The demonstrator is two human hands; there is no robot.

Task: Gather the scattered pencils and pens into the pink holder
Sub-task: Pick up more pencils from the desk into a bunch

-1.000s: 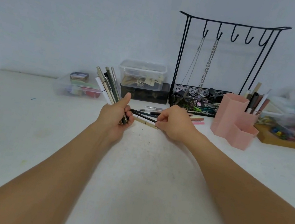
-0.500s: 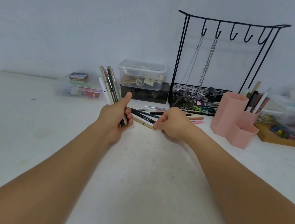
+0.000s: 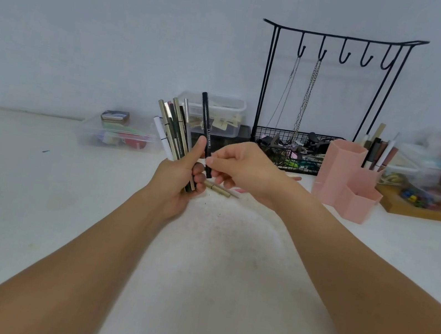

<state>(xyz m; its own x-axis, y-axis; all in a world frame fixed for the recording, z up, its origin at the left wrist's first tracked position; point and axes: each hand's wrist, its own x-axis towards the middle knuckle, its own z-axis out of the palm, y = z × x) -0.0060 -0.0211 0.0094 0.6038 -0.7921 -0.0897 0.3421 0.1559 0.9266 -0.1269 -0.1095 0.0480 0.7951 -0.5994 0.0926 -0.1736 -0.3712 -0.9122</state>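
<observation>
Your left hand grips a bundle; your right hand pinches a black pen beside it. The holder stands right of the bundle, before the rack; a gold pen lies below your hands.

Two hands are seen: the left hand and the right hand. One pink holder with three compartments is counted. One black pen is pinched. Five hooks and two chains are counted on one rack.
</observation>
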